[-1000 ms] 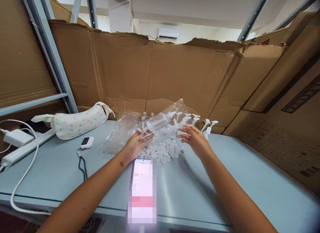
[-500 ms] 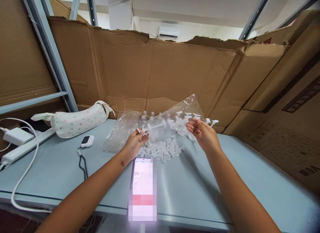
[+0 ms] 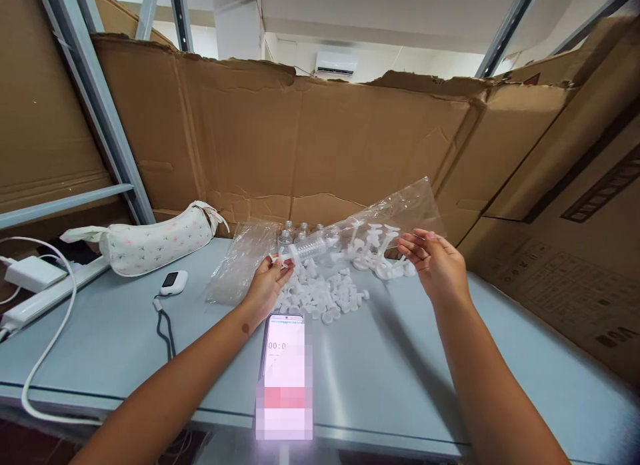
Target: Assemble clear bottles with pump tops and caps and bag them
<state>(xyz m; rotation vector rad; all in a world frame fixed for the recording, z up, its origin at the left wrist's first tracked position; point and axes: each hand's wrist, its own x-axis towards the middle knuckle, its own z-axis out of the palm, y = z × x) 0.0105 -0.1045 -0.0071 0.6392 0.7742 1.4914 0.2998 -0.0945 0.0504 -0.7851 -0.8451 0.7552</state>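
Note:
My left hand (image 3: 270, 284) is closed on the white neck end of a clear plastic bottle (image 3: 311, 247), which is tilted with its body pointing right. My right hand (image 3: 437, 265) has its fingers pinched at the right side of a clear plastic bag (image 3: 407, 202), which stretches over toward the bottle. Whether the bottle is inside the bag I cannot tell. Long-stemmed white plastic parts (image 3: 383, 262) with round bases lie under or within the bag, left of my right hand. Below the bottle is a heap of small white plastic pieces (image 3: 325, 293).
More clear bottles (image 3: 286, 235) stand behind, beside a flat clear plastic bag (image 3: 235, 268). A lit phone (image 3: 285, 372) lies at the front. On the left are a floral pouch (image 3: 155, 245), a small white device (image 3: 174, 282) and a power strip (image 3: 55, 292). Cardboard (image 3: 320, 138) walls the back.
My right hand has moved right, and the clear bag is stretched farther that way. My left hand stays nearly in place with the bottle.

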